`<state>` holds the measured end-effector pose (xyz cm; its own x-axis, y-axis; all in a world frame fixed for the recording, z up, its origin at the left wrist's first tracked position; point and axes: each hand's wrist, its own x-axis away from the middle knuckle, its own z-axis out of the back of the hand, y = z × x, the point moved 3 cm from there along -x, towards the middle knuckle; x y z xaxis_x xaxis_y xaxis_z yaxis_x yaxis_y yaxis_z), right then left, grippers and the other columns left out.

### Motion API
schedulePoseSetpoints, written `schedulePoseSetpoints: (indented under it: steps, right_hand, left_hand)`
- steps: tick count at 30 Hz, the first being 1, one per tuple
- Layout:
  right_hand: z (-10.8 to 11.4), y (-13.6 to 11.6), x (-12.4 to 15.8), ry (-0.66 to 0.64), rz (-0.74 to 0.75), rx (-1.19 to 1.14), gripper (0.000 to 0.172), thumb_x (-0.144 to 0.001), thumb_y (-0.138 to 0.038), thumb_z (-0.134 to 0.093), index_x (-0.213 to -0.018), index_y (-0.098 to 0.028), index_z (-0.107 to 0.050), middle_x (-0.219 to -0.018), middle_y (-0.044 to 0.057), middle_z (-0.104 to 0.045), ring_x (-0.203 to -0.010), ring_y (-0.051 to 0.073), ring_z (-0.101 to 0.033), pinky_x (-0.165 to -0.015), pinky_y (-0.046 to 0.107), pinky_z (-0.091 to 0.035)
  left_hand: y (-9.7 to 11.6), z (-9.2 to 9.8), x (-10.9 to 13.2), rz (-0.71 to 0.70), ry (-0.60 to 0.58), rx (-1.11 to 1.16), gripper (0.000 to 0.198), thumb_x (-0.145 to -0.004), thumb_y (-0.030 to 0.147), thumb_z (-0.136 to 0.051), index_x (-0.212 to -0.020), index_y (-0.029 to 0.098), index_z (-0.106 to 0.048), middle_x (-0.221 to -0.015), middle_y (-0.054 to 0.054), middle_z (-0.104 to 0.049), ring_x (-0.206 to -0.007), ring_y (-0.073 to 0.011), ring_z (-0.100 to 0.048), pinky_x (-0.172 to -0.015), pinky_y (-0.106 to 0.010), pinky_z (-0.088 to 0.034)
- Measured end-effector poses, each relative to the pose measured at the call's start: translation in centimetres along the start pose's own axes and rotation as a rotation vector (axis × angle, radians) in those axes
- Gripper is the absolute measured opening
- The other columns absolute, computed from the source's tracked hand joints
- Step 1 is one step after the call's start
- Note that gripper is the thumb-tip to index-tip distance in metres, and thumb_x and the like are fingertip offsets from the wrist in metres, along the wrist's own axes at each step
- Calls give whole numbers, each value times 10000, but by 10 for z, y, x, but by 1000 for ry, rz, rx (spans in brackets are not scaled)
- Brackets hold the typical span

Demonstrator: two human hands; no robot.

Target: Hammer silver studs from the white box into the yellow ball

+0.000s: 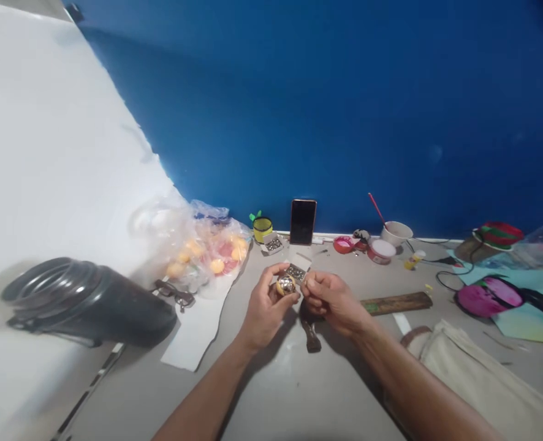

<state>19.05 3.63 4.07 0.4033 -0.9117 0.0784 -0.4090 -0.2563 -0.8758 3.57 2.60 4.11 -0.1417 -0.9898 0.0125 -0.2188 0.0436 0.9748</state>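
Note:
My left hand (266, 303) is closed around a small yellow ball (286, 283) with shiny metal studs over its upper side. Just to the right of the ball, my right hand (329, 297) is pinched shut; whatever its fingertips hold is too small or hidden to make out. Behind both hands lies an open small box (298, 271) of metal tacks. Under the right hand sits a dark, hammer-like head (312, 337), and a worn wooden handle (398, 303) shows to the right of the wrist.
A large dark flask (101, 303), eyeglasses (176, 294) and plastic bags with orange balls (219, 264) lie left. A phone (303, 222) stands upright against the blue wall, near another tack box (274, 244). A white cup (396, 233), pink pouch (489, 296) and pale cloth (478, 373) are right.

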Motion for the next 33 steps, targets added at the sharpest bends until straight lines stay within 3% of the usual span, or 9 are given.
schedulePoseSetpoints:
  steps: [7,12,17,21,28,33]
  right_hand:
    - [8,16,-1,31,-2,163,506,-739,-616,-828,-702,-170,-592,-511,-69,-426,-465,61,-293,-470,226,-185]
    - [9,20,-2,37,-10,131,498,-756,-610,-818,-697,-174,-584,-511,-68,-435,-463,62,-302,-474,224,-201]
    - [10,24,-3,21,-13,108,487,-760,-602,-821,-709,-169,-603,-512,-72,-427,-463,61,-293,-475,226,-201]
    - [8,23,-3,20,-8,102,494,-737,-609,-834,-700,-170,-612,-500,-75,-420,-460,65,-285,-470,230,-192]
    - [7,20,-2,46,-6,141,495,-739,-624,-821,-694,-176,-614,-498,-73,-415,-463,74,-292,-470,229,-211]
    - [6,17,1,73,-1,246,499,-717,-619,-835,-713,-170,-620,-595,-29,-534,-488,76,-370,-472,224,-273]
  left_hand:
    - [-3,-1,5,21,-58,-92,259,-791,218,-770,-973,204,-586,-865,12,-590,-710,-110,-513,-656,-221,-424]
    - [-5,3,7,81,-143,-41,277,-867,334,-694,-1092,198,-605,-815,-2,-572,-680,-127,-474,-636,-243,-388]
    - [-8,5,10,8,-124,-180,230,-970,406,-592,-1086,207,-587,-734,34,-459,-623,-118,-382,-583,-240,-329]
    - [-6,4,12,-48,-123,-235,229,-992,421,-554,-1064,206,-585,-741,30,-466,-628,-122,-384,-586,-239,-336]
    - [-4,3,12,-40,-114,-256,212,-951,381,-620,-1075,209,-620,-755,21,-522,-614,-116,-410,-581,-232,-358]
    - [-4,1,11,-36,-55,-302,210,-851,298,-721,-1004,205,-612,-787,22,-562,-659,-120,-481,-618,-225,-398]
